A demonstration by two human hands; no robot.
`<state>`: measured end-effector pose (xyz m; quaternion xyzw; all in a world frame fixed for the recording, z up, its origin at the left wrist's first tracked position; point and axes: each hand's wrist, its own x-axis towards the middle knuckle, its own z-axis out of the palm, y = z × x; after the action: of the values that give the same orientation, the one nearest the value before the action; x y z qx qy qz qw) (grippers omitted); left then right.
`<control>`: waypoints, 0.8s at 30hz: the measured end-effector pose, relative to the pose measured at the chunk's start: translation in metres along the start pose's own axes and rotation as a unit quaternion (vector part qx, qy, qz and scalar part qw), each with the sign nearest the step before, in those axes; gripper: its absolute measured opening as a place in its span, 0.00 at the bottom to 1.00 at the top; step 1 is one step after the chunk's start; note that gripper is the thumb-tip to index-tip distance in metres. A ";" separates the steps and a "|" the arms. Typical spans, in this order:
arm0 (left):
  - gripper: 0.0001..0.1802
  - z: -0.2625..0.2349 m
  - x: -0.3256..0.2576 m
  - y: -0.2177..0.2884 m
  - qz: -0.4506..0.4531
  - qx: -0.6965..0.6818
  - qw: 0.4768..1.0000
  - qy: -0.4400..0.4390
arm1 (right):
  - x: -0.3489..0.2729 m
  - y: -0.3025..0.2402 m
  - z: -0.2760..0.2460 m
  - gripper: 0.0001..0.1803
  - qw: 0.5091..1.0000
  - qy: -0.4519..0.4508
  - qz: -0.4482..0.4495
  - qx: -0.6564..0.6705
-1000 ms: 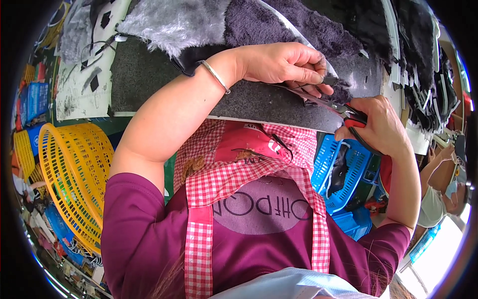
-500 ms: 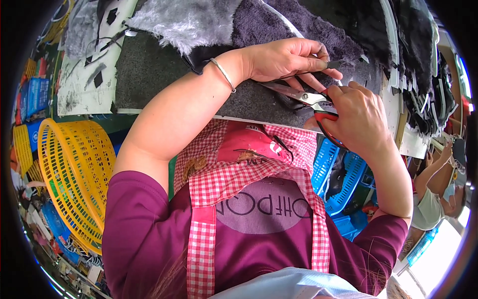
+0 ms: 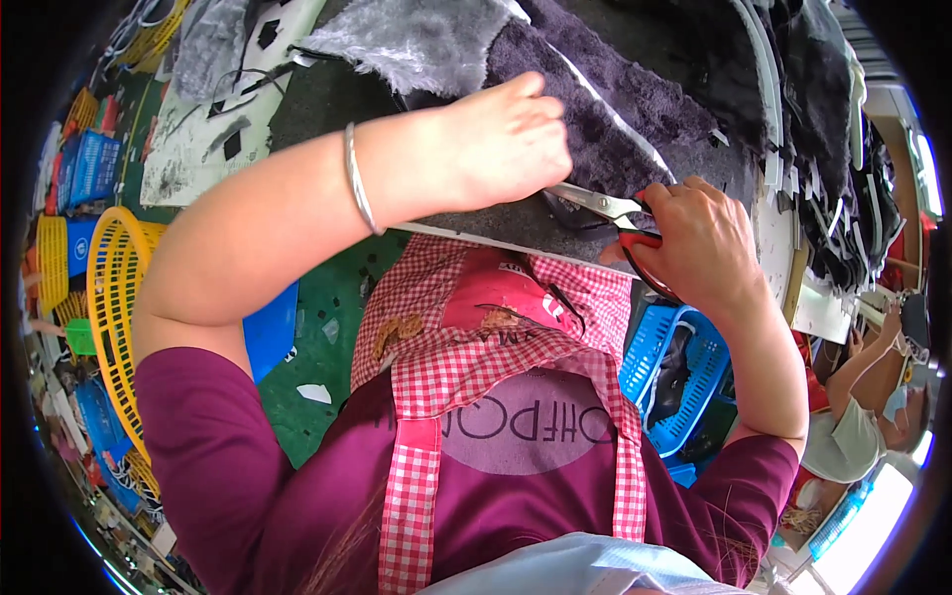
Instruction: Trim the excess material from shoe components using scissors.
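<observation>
My right hand (image 3: 706,238) is closed around the red and black handles of a pair of scissors (image 3: 600,201). Their metal blades point left, with the tips close by my left hand (image 3: 511,144). That hand is curled, knuckles up, above the front part of the dark work board (image 3: 327,109); whatever its fingers hold is hidden. Beyond both hands lies a dark purple-grey plush piece (image 3: 585,109) with a white edge running toward my right hand. A light grey furry piece (image 3: 416,40) adjoins it on the left.
Black furry pieces with pale strips (image 3: 828,159) hang at the right table edge. A white board (image 3: 183,164) with black scraps lies at the left. Yellow baskets (image 3: 114,297) stand left of me, a blue basket (image 3: 694,367) below the table. Another person (image 3: 843,426) sits at far right.
My left hand has drawn back to the left, away from the scissors, and its fingers have curled in. The scissors and right hand have shifted slightly left and down.
</observation>
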<state>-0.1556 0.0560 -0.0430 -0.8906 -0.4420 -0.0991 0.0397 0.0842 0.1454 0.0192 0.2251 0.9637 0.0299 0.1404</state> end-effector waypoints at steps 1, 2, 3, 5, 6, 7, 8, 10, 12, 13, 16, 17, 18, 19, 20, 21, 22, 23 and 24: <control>0.07 -0.010 0.007 -0.005 0.027 -0.022 0.999 0.004 | -0.003 0.004 -0.002 0.24 0.999 0.022 -0.013 0.021; 0.07 -0.023 0.017 -0.007 0.016 -0.052 0.997 -0.045 | -0.006 0.005 -0.005 0.24 0.998 0.043 -0.025 0.042; 0.07 -0.036 0.027 -0.007 0.002 -0.083 0.992 -0.097 | -0.008 0.004 -0.013 0.24 0.998 0.043 -0.030 0.042; 0.07 -0.052 0.048 -0.016 -0.062 -0.190 0.941 -0.273 | -0.009 0.003 -0.030 0.24 0.995 0.024 -0.033 0.090; 0.09 -0.050 0.053 -0.022 -0.038 -0.200 0.940 -0.274 | -0.009 0.008 -0.029 0.26 0.995 0.014 -0.029 0.099; 0.10 -0.047 0.055 -0.029 -0.014 -0.210 0.938 -0.275 | -0.008 0.011 -0.030 0.26 0.995 0.011 -0.030 0.098; 0.11 -0.037 0.052 -0.037 0.044 -0.242 0.944 -0.221 | -0.008 0.014 -0.030 0.27 0.995 -0.009 -0.023 0.097; 0.10 -0.010 0.049 -0.045 0.044 -0.311 0.928 -0.199 | -0.009 0.022 -0.028 0.28 0.995 -0.030 -0.014 0.096; 0.10 0.004 0.049 -0.051 0.005 -0.433 0.876 -0.212 | -0.005 0.032 -0.019 0.30 0.994 -0.032 -0.021 0.107; 0.10 0.009 0.047 -0.053 0.003 -0.436 0.874 -0.212 | -0.003 0.034 -0.019 0.30 0.993 -0.035 -0.023 0.108; 0.13 0.028 0.034 -0.056 -0.024 -0.614 0.764 -0.196 | 0.003 0.034 -0.023 0.33 0.991 -0.061 -0.030 0.119; 0.13 0.034 0.031 -0.056 -0.026 -0.616 0.763 -0.195 | 0.004 0.034 -0.023 0.33 0.990 -0.063 -0.032 0.119; 0.13 0.035 0.028 -0.054 -0.031 -0.637 0.748 -0.185 | 0.006 0.034 -0.023 0.34 0.988 -0.075 -0.026 0.135; 0.13 0.036 0.026 -0.052 -0.035 -0.657 0.733 -0.174 | 0.006 0.035 -0.023 0.36 0.985 -0.087 -0.019 0.151; 0.12 0.037 0.025 -0.051 -0.032 -0.658 0.734 -0.166 | 0.005 0.036 -0.021 0.37 0.985 -0.090 -0.010 0.150; 0.12 0.038 0.024 -0.051 -0.033 -0.659 0.733 -0.165 | 0.004 0.035 -0.022 0.37 0.984 -0.092 -0.012 0.150; 0.11 0.039 0.023 -0.049 -0.032 -0.666 0.729 -0.153 | 0.002 0.034 -0.023 0.37 0.985 -0.088 -0.008 0.148; 0.11 0.039 0.022 -0.047 -0.031 -0.673 0.725 -0.142 | 0.001 0.032 -0.024 0.38 0.986 -0.083 -0.004 0.146; 0.11 0.041 0.022 -0.046 -0.032 -0.673 0.725 -0.143 | 0.002 0.030 -0.025 0.38 0.984 -0.096 0.006 0.150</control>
<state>-0.1731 0.1073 -0.0787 -0.6719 -0.2879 -0.2435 -0.6375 0.0880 0.1732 0.0458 0.2515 0.9378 -0.1359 0.1971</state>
